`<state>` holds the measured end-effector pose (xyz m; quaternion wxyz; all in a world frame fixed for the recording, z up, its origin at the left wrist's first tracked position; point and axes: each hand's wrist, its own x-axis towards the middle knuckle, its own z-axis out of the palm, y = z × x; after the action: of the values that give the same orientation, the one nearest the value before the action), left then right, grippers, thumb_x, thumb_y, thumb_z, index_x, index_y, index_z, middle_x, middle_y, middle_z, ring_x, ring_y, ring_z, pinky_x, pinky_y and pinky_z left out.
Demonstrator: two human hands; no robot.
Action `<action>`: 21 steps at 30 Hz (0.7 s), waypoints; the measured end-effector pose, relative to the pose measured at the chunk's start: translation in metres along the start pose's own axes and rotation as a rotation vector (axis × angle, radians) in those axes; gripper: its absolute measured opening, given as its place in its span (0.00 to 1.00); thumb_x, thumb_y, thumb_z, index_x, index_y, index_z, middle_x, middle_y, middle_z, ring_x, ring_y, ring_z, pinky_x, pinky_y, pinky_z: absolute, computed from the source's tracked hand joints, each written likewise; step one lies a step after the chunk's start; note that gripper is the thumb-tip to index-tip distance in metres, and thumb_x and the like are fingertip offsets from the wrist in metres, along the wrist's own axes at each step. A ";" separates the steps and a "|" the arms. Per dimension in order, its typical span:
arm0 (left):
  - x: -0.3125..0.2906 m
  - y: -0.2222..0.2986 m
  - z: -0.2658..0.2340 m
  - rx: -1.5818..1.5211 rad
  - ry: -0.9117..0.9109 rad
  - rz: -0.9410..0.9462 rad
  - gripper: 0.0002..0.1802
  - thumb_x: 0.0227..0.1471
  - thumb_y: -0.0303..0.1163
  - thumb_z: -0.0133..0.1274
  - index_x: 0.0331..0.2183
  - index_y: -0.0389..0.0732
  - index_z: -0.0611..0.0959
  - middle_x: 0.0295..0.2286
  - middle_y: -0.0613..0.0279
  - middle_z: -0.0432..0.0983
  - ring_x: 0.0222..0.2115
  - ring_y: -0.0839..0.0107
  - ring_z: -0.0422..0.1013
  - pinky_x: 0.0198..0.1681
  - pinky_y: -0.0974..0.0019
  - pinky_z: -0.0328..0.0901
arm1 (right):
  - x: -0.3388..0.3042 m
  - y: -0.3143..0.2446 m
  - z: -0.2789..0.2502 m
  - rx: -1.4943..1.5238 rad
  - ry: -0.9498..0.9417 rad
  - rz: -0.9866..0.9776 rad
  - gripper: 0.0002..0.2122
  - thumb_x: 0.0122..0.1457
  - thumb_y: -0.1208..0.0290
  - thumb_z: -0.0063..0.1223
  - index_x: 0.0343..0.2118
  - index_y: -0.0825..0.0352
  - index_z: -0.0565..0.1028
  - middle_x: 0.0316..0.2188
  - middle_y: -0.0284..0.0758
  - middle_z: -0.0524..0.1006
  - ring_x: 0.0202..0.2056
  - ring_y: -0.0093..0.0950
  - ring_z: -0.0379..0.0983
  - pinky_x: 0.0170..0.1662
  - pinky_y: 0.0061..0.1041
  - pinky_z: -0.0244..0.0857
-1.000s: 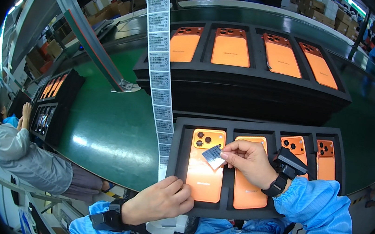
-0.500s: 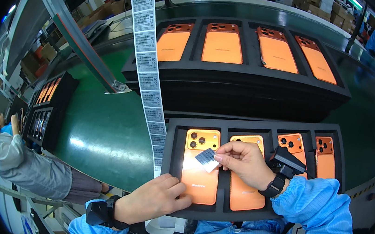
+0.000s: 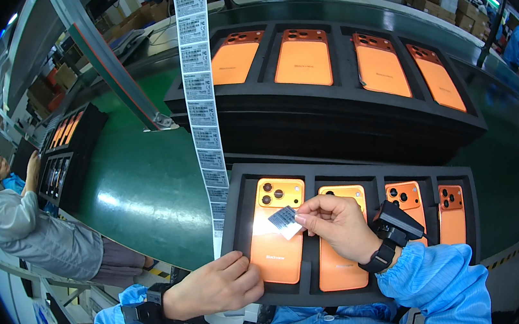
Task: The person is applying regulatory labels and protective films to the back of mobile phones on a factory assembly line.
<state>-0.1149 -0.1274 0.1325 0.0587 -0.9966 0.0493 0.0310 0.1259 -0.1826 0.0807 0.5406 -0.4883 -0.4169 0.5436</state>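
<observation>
Pinching a small, rectangular, grey-and-white label (image 3: 286,222) between thumb and index finger of the right hand (image 3: 337,226), over the back of the leftmost orange phone (image 3: 277,245) in the near black foam tray (image 3: 239,224). Cannot tell whether touching that phone with it. Resting the left hand (image 3: 214,289) at the tray's near left corner, fingers curled close together; cannot tell whether gripping the edge. Partly covering the second orange phone (image 3: 343,273) with the right hand, and the third orange phone (image 3: 405,196) with a black, boxy wrist device (image 3: 399,223). Backed on the green table (image 3: 140,180) by a far stack of black foam trays (image 3: 335,129) with four more orange phones (image 3: 306,64). Crossed at the stack's left end by a long, hanging, white strip of printed labels (image 3: 196,83). Flanked farther left by a slanting grey metal post (image 3: 100,65) and a person in a pale coat (image 3: 38,225).
</observation>
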 end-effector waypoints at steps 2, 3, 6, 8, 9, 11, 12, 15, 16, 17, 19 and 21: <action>0.004 -0.003 0.003 0.003 -0.005 0.038 0.11 0.37 0.29 0.52 0.29 0.39 0.74 0.31 0.60 0.70 0.38 0.65 0.70 0.46 0.65 0.66 | 0.001 0.002 -0.003 0.001 0.010 -0.003 0.07 0.57 0.76 0.55 0.36 0.73 0.75 0.31 0.33 0.77 0.35 0.19 0.76 0.39 0.16 0.71; 0.004 -0.003 0.003 0.003 -0.006 0.036 0.11 0.37 0.29 0.52 0.29 0.39 0.74 0.31 0.60 0.70 0.38 0.65 0.70 0.46 0.65 0.66 | 0.001 0.001 -0.003 0.002 0.008 -0.003 0.07 0.57 0.76 0.55 0.36 0.73 0.75 0.31 0.33 0.77 0.35 0.19 0.76 0.39 0.16 0.71; 0.006 -0.007 0.005 -0.047 0.028 0.040 0.10 0.36 0.29 0.51 0.28 0.38 0.74 0.29 0.60 0.69 0.35 0.65 0.70 0.42 0.66 0.67 | 0.000 -0.003 -0.004 0.009 0.007 0.017 0.07 0.58 0.76 0.54 0.36 0.73 0.75 0.30 0.33 0.77 0.34 0.19 0.76 0.39 0.16 0.71; 0.011 -0.014 0.007 -0.188 0.044 0.013 0.10 0.36 0.29 0.51 0.27 0.38 0.74 0.27 0.60 0.68 0.32 0.64 0.70 0.37 0.66 0.67 | 0.000 -0.004 -0.006 0.045 0.003 0.039 0.07 0.58 0.75 0.54 0.36 0.72 0.75 0.30 0.33 0.78 0.33 0.19 0.76 0.36 0.15 0.70; 0.015 -0.018 0.007 -0.188 0.047 0.010 0.10 0.36 0.29 0.51 0.27 0.38 0.74 0.27 0.60 0.68 0.32 0.64 0.70 0.37 0.66 0.67 | 0.001 -0.004 -0.006 0.041 0.000 0.040 0.07 0.58 0.75 0.54 0.36 0.72 0.75 0.30 0.33 0.78 0.33 0.19 0.76 0.36 0.15 0.70; 0.027 -0.027 0.008 -0.118 0.084 -0.038 0.09 0.36 0.28 0.50 0.27 0.37 0.74 0.27 0.59 0.68 0.30 0.64 0.68 0.32 0.67 0.65 | 0.001 -0.002 -0.009 0.062 -0.010 0.018 0.07 0.58 0.75 0.54 0.36 0.72 0.75 0.29 0.33 0.78 0.33 0.18 0.76 0.32 0.14 0.68; 0.036 -0.035 0.018 -0.094 0.135 -0.047 0.08 0.38 0.27 0.49 0.27 0.36 0.74 0.27 0.59 0.68 0.29 0.63 0.68 0.31 0.66 0.64 | 0.000 -0.002 -0.011 0.053 -0.006 0.017 0.07 0.58 0.75 0.54 0.36 0.72 0.75 0.29 0.33 0.78 0.33 0.18 0.76 0.32 0.14 0.68; 0.059 -0.057 0.044 -0.129 0.405 -0.113 0.09 0.39 0.28 0.51 0.28 0.37 0.73 0.27 0.57 0.68 0.29 0.62 0.68 0.34 0.60 0.62 | 0.001 0.001 -0.011 0.055 0.011 0.004 0.06 0.58 0.75 0.54 0.36 0.71 0.75 0.29 0.33 0.78 0.31 0.17 0.76 0.31 0.13 0.66; 0.067 -0.065 0.048 -0.144 0.441 -0.170 0.10 0.39 0.28 0.52 0.29 0.37 0.73 0.27 0.57 0.67 0.29 0.61 0.67 0.35 0.58 0.62 | 0.000 -0.001 -0.010 0.047 0.008 0.003 0.06 0.58 0.75 0.54 0.36 0.71 0.75 0.29 0.33 0.78 0.31 0.17 0.76 0.31 0.13 0.66; 0.072 -0.075 0.050 -0.153 0.464 -0.230 0.12 0.38 0.27 0.54 0.29 0.37 0.72 0.26 0.55 0.67 0.30 0.59 0.67 0.35 0.57 0.60 | -0.003 -0.002 -0.006 0.091 -0.002 -0.022 0.06 0.57 0.75 0.55 0.35 0.71 0.75 0.29 0.33 0.78 0.30 0.16 0.75 0.31 0.13 0.66; 0.079 -0.086 0.049 -0.169 0.595 -0.353 0.10 0.39 0.22 0.54 0.28 0.37 0.71 0.26 0.54 0.67 0.30 0.57 0.67 0.34 0.58 0.60 | -0.005 0.003 0.002 0.085 0.009 -0.126 0.04 0.56 0.77 0.56 0.33 0.70 0.76 0.29 0.31 0.78 0.26 0.14 0.71 0.31 0.11 0.65; 0.080 -0.088 0.049 -0.205 0.647 -0.432 0.09 0.40 0.20 0.52 0.28 0.36 0.70 0.26 0.53 0.66 0.30 0.56 0.66 0.33 0.58 0.60 | -0.007 -0.003 0.006 -0.297 -0.083 -0.219 0.04 0.54 0.75 0.58 0.30 0.69 0.76 0.21 0.29 0.75 0.21 0.15 0.68 0.26 0.14 0.61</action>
<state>-0.0294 -0.0418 0.0882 -0.0542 -0.9430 -0.1489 -0.2928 0.1204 -0.1893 0.0855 0.5009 -0.4914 -0.5652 0.4337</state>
